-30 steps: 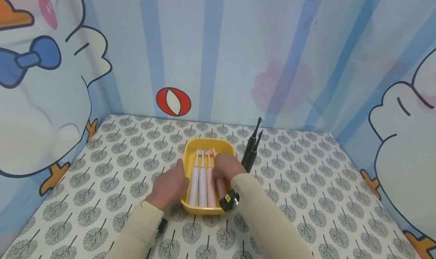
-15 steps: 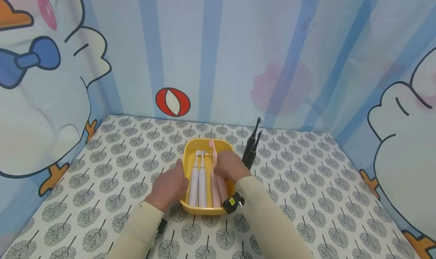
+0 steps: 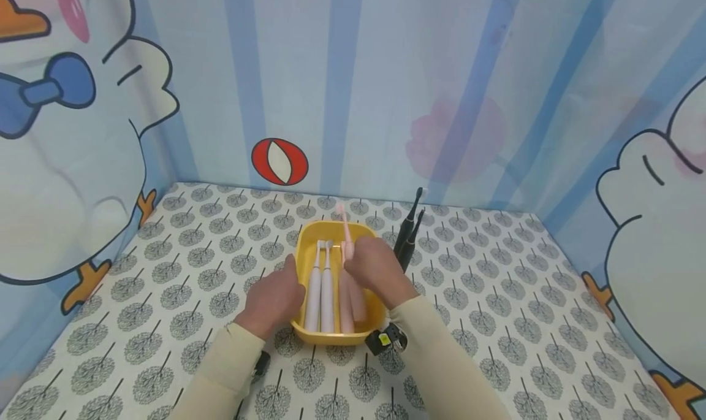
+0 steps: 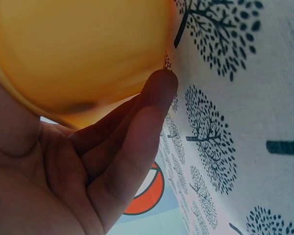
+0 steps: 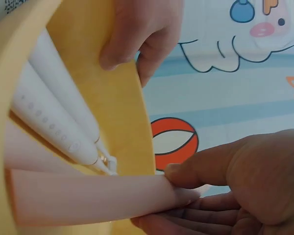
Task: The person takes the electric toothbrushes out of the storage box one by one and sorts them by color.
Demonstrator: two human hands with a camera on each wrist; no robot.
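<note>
My left hand [image 3: 274,298] grips the left rim of a yellow basin [image 3: 339,339], thumb inside the wall and fingers along the outside. The right hand [image 3: 377,267] pinches a pink electric toothbrush [image 5: 88,198] near its neck, between thumb and fingers. Its slim pink head sticks out past the basin's far rim in the head view, while the handle slants down inside. A second pink toothbrush [image 5: 34,154] lies beside it, partly hidden. On the basin's left side two white electric toothbrushes [image 3: 320,297] lie side by side, heads pointing away from me.
Two black electric toothbrushes [image 3: 406,236] are just right of the basin, partly behind the right hand. A tree-patterned cloth [image 3: 209,279] covers the table. Behind it hangs a blue-striped curtain [image 3: 353,101] with cartoon ducks.
My right hand has raised a pink toothbrush, tilting its head from inside the basin to beyond the far rim. The left hand has kept its place on the rim.
</note>
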